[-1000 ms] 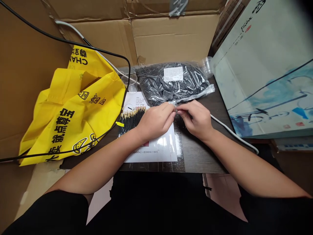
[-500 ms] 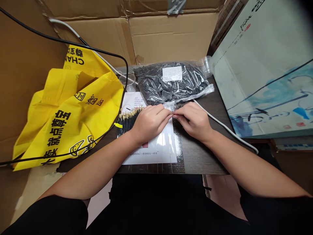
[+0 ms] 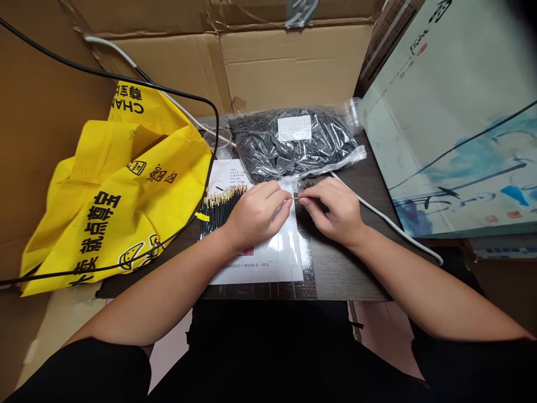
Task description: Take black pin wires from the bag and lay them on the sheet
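A person's left hand and right hand meet at the top edge of a white printed sheet on a dark wood table, a thin gold-tipped pin between them. The right hand's thumb and forefinger close on the pin. The left hand's fingers curl inward, their tips just beside it; whether they grip it is too small to tell. A scrap of clear plastic sits just above the hands, at the sheet's top edge.

On the sheet's left side lies a row of black cables with gold connectors, a yellow tag at their edge. The sheet's lower edge reads "06DC-E001-01"; its upper print is too small to read. Beyond the sheet, a clear bag of black cables carries a white label, also unreadable. A clear plastic cup stands past the sheet's far left corner. Left of the sheet, a yellow bag shows "CHAN" and bold Chinese characters. Right of the sheet, a white cable crosses the table, below a blue-and-white printed board.
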Tool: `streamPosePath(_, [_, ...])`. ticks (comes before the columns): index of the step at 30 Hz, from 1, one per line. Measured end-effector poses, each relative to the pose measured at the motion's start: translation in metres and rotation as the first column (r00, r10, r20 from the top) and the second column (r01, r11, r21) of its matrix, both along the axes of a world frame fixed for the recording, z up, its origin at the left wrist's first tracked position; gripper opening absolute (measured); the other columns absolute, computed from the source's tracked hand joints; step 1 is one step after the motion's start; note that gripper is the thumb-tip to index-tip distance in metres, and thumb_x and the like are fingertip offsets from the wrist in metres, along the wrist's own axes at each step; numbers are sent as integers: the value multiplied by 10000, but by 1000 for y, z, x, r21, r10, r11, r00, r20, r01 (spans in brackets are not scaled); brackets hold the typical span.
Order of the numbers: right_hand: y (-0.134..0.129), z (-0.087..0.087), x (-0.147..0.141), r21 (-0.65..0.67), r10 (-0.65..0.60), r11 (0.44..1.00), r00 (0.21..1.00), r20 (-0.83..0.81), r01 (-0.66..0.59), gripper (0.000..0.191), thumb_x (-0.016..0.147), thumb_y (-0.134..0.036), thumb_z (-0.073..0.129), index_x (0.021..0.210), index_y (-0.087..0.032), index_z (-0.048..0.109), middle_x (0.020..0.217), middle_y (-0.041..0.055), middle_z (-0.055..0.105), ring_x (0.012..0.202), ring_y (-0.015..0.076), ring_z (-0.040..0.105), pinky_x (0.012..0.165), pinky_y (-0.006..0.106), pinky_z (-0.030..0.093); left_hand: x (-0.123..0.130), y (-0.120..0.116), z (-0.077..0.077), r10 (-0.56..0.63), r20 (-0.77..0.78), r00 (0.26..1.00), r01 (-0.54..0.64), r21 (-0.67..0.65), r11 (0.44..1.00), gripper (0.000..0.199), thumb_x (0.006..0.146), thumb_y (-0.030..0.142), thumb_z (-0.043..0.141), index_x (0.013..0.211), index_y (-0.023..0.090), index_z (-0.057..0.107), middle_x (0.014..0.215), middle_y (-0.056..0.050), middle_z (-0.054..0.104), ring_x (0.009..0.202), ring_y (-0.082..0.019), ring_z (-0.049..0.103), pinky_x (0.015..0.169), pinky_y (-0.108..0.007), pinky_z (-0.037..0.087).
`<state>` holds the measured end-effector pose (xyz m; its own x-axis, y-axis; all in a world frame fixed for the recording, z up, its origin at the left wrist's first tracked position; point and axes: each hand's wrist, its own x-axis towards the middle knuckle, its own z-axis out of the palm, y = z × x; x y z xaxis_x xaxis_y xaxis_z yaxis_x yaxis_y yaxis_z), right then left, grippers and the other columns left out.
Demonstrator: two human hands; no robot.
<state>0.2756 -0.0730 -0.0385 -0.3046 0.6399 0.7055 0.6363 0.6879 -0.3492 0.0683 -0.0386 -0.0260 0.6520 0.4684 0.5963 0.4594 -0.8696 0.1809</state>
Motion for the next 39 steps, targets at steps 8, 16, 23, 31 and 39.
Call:
streamPosePath(8, [0, -1, 1, -8, -12, 1000, 1000, -8, 12, 97, 883, -168, 638, 976, -197, 637, 836, 40, 688, 757, 176, 585, 736, 356, 481, 0, 1, 0, -10, -26, 1000, 10, 5, 1000, 210, 964, 213, 480, 963, 127, 672, 810, -54, 599, 753, -157, 528, 715, -303, 445])
streamPosePath(16, [0, 1, 0, -17, 48, 999, 998, 27, -47, 85, 896, -178, 627, 976, -183, 653, 808, 41, 674, 745, 171, 568, 723, 345, 476, -1, 1, -1, -4, -80, 997, 9, 57, 998, 211, 962, 226, 480, 945, 137, 671, 786, -49, 577, 743, -162, 516, 702, -306, 436])
streamPosePath(23, [1, 1, 4, 25, 66, 997, 997, 50, -67, 88, 869, -205, 667, 957, -203, 674, 765, 30, 665, 720, 173, 582, 707, 351, 468, -2, 1, -1, -51, -64, 997, 56, 72, 996, 182, 952, 234, 503, 937, 150, 664, 783, -45, 589, 736, -156, 534, 682, -291, 448])
streamPosePath(31, [-4, 4, 5, 27, 123, 992, 989, 76, -125, 258, 767, -326, 718, 961, -218, 587, 785, 18, 649, 709, 181, 560, 738, 386, 461, -3, -2, -1, -137, -29, 990, 139, 74, 988, 158, 941, 261, 528, 958, 170, 656, 774, -31, 605, 707, -134, 546, 657, -275, 438])
streamPosePath(39, [-5, 7, 4, 45, 101, 993, 988, 121, -107, 143, 775, -210, 644, 871, -227, 541, 729, -7, 633, 683, 169, 532, 731, 376, 442, -4, -2, -1, -164, -16, 986, 165, 73, 984, 137, 907, 253, 573, 980, 177, 660, 790, -26, 611, 706, -134, 545, 659, -273, 446])
